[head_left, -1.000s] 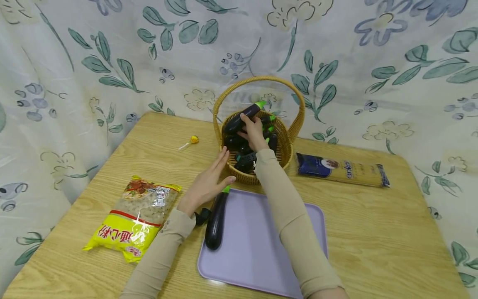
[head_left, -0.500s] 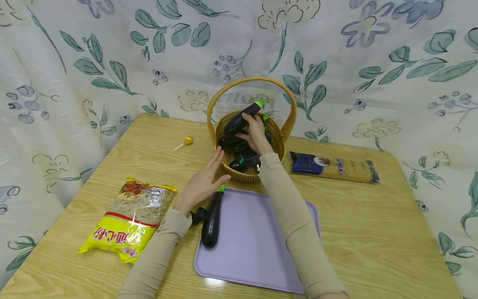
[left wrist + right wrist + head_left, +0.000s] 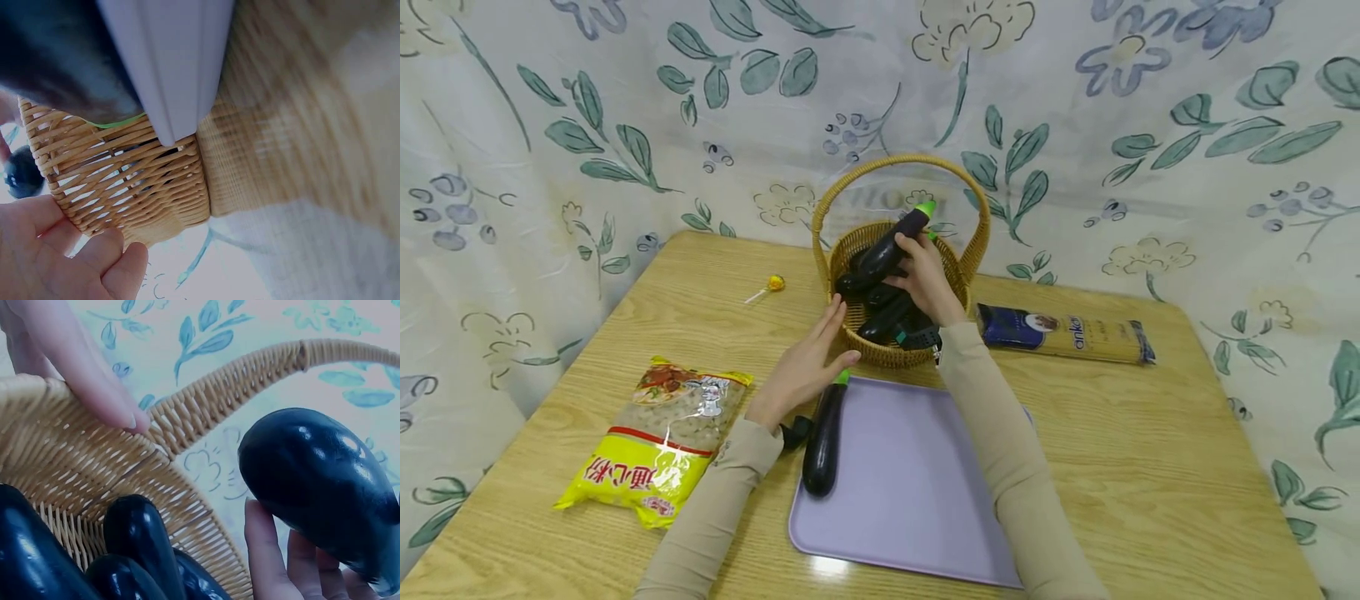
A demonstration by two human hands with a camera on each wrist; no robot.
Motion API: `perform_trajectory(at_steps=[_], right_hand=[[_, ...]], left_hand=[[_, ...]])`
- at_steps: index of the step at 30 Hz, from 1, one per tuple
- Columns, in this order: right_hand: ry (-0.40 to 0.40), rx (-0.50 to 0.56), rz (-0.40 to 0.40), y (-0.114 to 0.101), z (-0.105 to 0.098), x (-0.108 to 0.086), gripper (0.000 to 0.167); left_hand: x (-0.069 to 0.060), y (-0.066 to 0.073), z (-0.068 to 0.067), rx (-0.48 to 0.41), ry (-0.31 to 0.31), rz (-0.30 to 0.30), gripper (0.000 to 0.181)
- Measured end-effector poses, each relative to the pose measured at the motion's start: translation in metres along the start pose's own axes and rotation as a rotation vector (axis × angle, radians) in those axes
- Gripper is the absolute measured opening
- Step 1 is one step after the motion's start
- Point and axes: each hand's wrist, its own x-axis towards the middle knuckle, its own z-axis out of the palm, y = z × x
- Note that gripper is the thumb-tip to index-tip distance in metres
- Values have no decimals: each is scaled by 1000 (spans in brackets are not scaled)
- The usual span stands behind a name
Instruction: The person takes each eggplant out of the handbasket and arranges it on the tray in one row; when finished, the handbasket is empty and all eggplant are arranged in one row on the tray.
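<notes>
My right hand grips a dark eggplant with a green stem end, tilted over the basket. Its round blunt end fills the right of the right wrist view, fingers beneath. My left hand has its fingers straight, the tips touching the left rim of the wicker basket. Several more eggplants lie inside that basket, partly hidden by my right hand. Another eggplant rests along the left side of the purple tray, its green end towards the basket.
A yellow bag of pasta lies left of the tray. A lollipop is on the table left of the basket, and a long spaghetti pack to its right. A floral curtain hangs behind; the basket's tall handle arches up.
The right hand has carried the gripped eggplant a little to the right over the basket and tilted it more steeply. The left hand stays at the rim. The head view has shifted slightly.
</notes>
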Motion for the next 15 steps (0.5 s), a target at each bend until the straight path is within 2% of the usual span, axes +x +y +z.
perform_trajectory(at_steps=[15], right_hand=[[-93, 8, 11, -3, 0, -35, 54]], left_hand=[[1, 0, 0, 9, 5, -2, 84]])
